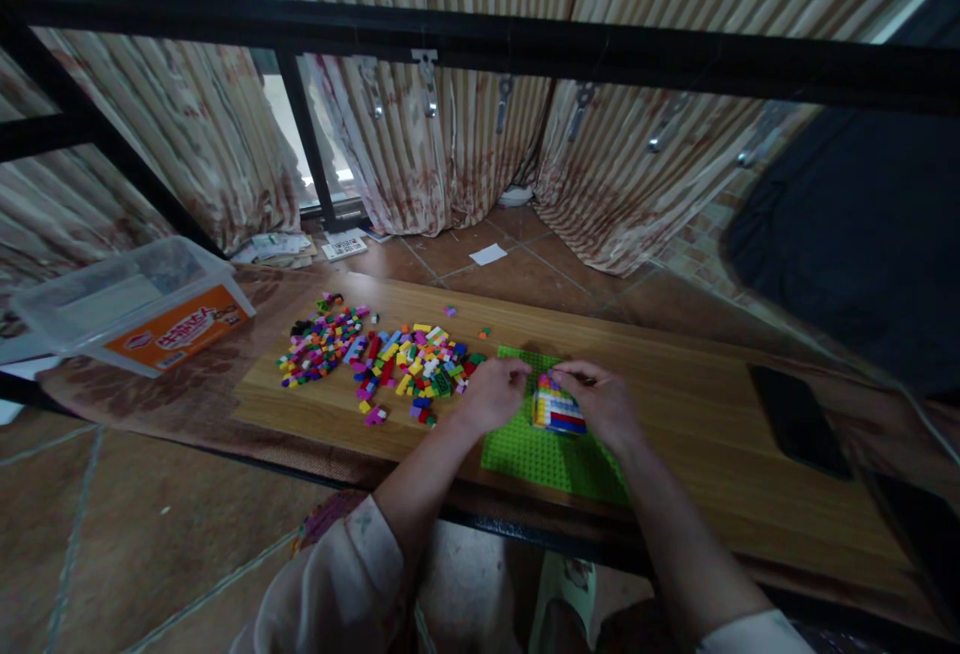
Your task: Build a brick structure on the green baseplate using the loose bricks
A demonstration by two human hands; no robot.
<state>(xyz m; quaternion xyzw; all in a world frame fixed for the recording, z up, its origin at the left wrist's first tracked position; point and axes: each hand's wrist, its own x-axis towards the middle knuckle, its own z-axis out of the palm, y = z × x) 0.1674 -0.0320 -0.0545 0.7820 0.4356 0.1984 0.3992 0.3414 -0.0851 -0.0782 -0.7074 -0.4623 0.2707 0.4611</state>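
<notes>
A small brick stack (556, 406), banded in white, yellow, blue and red, stands on a green studded baseplate (540, 459) near the front edge of a wooden table (697, 414). The right hand (604, 399) comes in from four o'clock and pinches the stack's top with thumb and fingers. The left hand (495, 392) meets it from nine o'clock, fingers curled against its side. From this angle I cannot tell whether that hand grips the stack or only braces it.

The work looks like seating a brick on top. It likely goes best with the left hand holding the stack square, the studs lined up first, and the push sent straight down so the baseplate does not slide.

At ten o'clock, just beside the left hand, loose bricks (390, 359) in many colours lie spread out. Farther along at ten o'clock sits a clear plastic box (135, 304). Its orange label (180, 329) carries pale lettering too blurred to read. At three o'clock, well apart, a black phone (799, 419) lies flat. At twelve o'clock, striped curtains (420, 134) hang behind a black metal frame (480, 39).
</notes>
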